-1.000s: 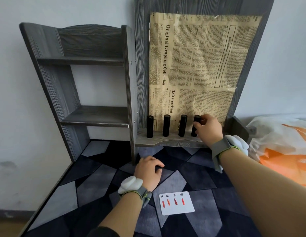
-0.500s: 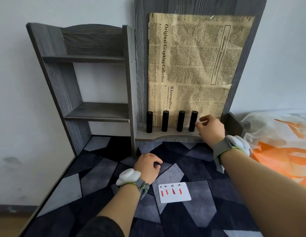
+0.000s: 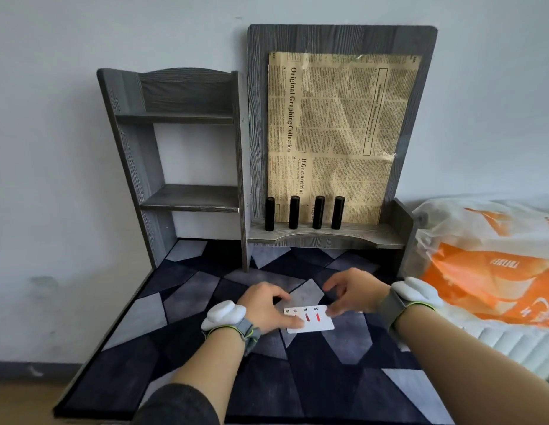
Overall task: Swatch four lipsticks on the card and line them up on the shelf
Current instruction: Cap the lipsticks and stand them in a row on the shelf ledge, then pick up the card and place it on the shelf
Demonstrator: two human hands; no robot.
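Both hands have come down from where they were: the right hand (image 3: 356, 294) has left the shelf (image 3: 325, 236) and now sits by the card (image 3: 313, 322), and the left hand (image 3: 265, 308) has slid onto it. Flat, white and smooth, the card lies on the soft rug (image 3: 205, 332) of dark and grey patches, long side going left to right, with red marks on top. Left fingers are pressed flat on its left end. Right fingers are curled loosely, touching its right edge. Four black round lipsticks (image 3: 305, 213) stand up straight in a row on the grey wood shelf, in front of crinkly old newspaper (image 3: 337, 124).
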